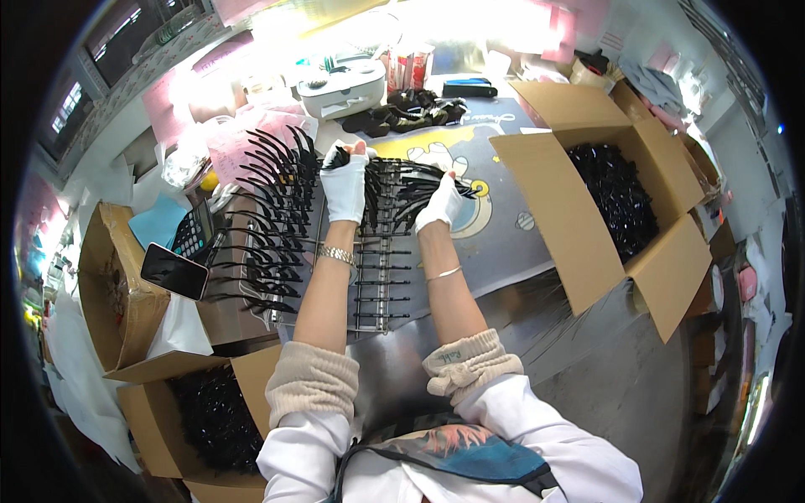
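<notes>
Both my hands wear white gloves. My left hand (346,184) grips a black glasses-frame part at the far end of a metal wire rack (379,277) lying on the steel table. My right hand (439,204) is closed on a bundle of black glasses arms (411,180) hanging on the rack's upper rows. The rack's lower rows show bare pegs. A second rack (272,210) to the left is filled with several black glasses arms.
An open cardboard box (587,218) of black parts stands at right, another box (214,411) of black parts at lower left. A phone (173,270) and calculator (194,228) lie at left. A white machine (344,88) and a pile of black pieces (411,109) sit at the back.
</notes>
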Demonstrator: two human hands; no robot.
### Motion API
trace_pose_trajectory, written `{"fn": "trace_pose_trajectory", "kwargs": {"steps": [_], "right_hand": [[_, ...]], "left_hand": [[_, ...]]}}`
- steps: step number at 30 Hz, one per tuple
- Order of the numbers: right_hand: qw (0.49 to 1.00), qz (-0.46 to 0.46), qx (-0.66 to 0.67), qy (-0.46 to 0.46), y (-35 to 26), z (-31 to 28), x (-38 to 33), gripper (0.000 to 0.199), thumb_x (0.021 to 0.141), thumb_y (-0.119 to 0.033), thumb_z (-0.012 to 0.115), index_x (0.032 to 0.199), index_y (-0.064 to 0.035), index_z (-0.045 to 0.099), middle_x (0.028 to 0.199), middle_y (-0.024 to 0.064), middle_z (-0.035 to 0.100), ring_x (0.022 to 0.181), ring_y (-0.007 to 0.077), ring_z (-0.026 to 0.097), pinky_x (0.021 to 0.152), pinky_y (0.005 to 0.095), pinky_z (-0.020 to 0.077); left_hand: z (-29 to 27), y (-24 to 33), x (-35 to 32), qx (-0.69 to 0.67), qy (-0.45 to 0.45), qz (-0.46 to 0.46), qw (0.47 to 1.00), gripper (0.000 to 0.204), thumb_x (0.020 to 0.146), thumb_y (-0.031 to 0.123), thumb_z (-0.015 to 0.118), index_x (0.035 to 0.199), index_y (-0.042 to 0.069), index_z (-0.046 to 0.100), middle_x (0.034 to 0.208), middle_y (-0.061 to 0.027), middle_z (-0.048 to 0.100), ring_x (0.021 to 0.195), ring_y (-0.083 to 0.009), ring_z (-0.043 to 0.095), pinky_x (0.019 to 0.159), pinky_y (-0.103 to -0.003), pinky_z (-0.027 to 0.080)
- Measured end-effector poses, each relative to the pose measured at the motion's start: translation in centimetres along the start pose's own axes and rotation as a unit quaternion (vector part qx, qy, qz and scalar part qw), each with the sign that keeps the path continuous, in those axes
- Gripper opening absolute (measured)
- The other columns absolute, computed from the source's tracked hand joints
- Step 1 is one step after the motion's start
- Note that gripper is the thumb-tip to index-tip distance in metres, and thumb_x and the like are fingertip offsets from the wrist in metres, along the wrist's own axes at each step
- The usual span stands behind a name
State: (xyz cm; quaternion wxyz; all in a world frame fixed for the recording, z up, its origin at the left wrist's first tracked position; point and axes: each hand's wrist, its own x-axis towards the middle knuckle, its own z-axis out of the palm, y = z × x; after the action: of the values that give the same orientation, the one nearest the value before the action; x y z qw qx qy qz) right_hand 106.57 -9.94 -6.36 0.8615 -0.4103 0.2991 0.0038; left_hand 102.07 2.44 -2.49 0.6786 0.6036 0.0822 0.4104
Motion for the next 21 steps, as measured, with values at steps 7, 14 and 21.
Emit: {"fn": "trace_pose_trajectory", "kwargs": {"steps": [7,14,21], "right_hand": [[0.926,0.1,0.226,-0.286,-0.2,-1.7,-0.5,0.025,0.103,-0.03,0.048,0.096,-0.0086,0.058,0.075,0.0075,0.064,0.064,0.0216,0.063,0.053,0.0365,0.0528],[0.847,0.155,-0.05,-0.507,-13.1,-10.8,-17.1,0.026,0.103,-0.033,0.055,0.096,-0.0075,0.054,0.065,-0.0012,0.051,0.049,0.0114,0.047,0.044,0.0288,0.0387],[0.464,-0.677,-0.569,-0.048,-29.5,-9.9,-12.2,0.031,0.092,-0.028,0.068,0.107,-0.0022,0.06,0.08,0.0195,0.069,0.063,0.0387,0.065,0.058,0.0419,0.0535]], "left_hand": [[0.1,-0.8,-0.4,0.039,0.008,-0.003,0.999,0.025,0.095,0.023,0.072,0.079,0.008,0.06,0.074,0.0024,0.067,0.065,-0.0033,0.051,0.06,-0.021,0.04],[0.7,-2.2,0.1,0.081,0.025,0.073,0.994,0.018,0.092,-0.001,0.069,0.082,0.006,0.055,0.079,0.0016,0.06,0.074,-0.0071,0.059,0.069,-0.024,0.051],[1.8,-2.9,-0.2,0.181,-0.021,0.214,0.96,0.021,0.09,0.005,0.073,0.085,-0.001,0.054,0.068,-0.0021,0.052,0.064,-0.0077,0.042,0.061,-0.024,0.043]]}}
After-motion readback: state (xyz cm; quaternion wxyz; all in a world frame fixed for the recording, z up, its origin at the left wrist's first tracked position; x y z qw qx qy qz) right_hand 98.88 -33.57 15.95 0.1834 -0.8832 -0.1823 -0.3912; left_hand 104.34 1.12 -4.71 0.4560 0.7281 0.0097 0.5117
